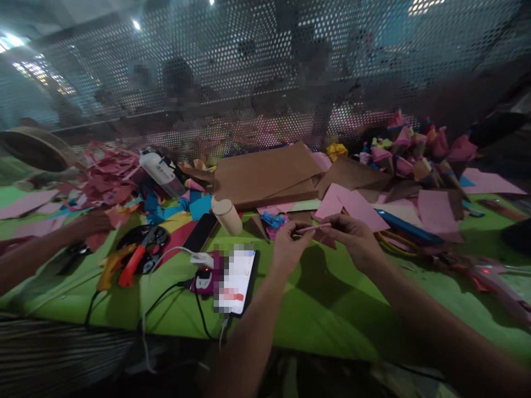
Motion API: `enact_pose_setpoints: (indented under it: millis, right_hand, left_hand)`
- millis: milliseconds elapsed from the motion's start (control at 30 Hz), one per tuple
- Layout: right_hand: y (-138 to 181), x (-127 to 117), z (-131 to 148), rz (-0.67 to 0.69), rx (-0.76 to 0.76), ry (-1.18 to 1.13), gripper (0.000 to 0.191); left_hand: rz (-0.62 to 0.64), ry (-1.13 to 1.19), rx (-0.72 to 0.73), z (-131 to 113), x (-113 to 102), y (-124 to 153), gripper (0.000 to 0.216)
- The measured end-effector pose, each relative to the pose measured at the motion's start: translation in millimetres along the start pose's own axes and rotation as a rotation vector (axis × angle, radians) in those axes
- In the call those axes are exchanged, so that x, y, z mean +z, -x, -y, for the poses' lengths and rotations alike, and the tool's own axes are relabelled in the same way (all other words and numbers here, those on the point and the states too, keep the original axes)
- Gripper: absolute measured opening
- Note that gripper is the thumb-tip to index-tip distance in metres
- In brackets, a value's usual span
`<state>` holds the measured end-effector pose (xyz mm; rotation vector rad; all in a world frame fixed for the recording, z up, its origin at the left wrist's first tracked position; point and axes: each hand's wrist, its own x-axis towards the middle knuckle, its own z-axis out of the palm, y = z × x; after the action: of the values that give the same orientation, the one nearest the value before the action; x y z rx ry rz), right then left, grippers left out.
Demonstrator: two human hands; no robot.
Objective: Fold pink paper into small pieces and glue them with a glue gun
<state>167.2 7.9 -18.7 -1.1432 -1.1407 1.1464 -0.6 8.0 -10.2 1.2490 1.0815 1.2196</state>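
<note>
A thin strip of pink paper [314, 227], perhaps folded or rolled, stretches between my two hands above the green table cover [332, 315]. My left hand [288, 243] pinches one end, while my right hand [352, 240] has the other between thumb and fingers. Just behind my left hand lies a crumpled blue and pink paper piece [274, 220]. Flat pink sheets [352, 205] spread out behind my right hand. To the left of my left forearm rests a phone with a lit screen [236, 282].
Left of me: a co-worker's hand [93, 224], orange-handled scissors [135, 265], a tape roll [226, 215], a dark phone [201, 231], and a power socket [205, 281] with cables. Brown paper [265, 174] lies behind. Paper cones [423, 143] and a glue gun [493, 282] are on the right.
</note>
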Motion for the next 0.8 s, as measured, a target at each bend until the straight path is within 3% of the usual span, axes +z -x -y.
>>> enact_pose_setpoints:
  millis: [800]
  right_hand:
    - [6.2,-4.1,6.4,0.089,0.032,0.076,0.049]
  left_hand:
    - [0.025,0.012,-0.023,-0.8,6.0,3.1,0.007]
